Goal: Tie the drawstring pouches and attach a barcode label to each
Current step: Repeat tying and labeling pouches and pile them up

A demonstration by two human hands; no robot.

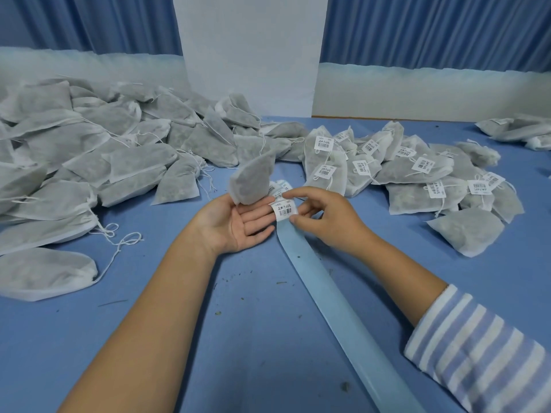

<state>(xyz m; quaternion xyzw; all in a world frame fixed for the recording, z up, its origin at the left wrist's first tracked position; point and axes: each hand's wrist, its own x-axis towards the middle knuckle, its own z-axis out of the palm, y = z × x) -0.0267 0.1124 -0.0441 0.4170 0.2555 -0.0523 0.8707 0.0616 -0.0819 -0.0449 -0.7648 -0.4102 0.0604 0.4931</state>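
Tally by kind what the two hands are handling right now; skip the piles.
drawstring pouch: 1, held in the left hand
barcode label: 1, pinched by the right hand
blue backing strip: 1, under that label
Total: 3

A blue worktop (253,338) fills the lower frame, flecked with dark crumbs (346,386). Blue curtains (432,28) flank a white panel (250,55) above.

The print on the barcode label (285,210) is too small to read. The pouch (252,180) hides the thumb of the left hand (235,225) and the far stretch of the backing strip (334,296), whose near end leaves the picture at the counter's (238,338) near edge. The unlabelled pile (74,150) is cut off at the counter's left side.
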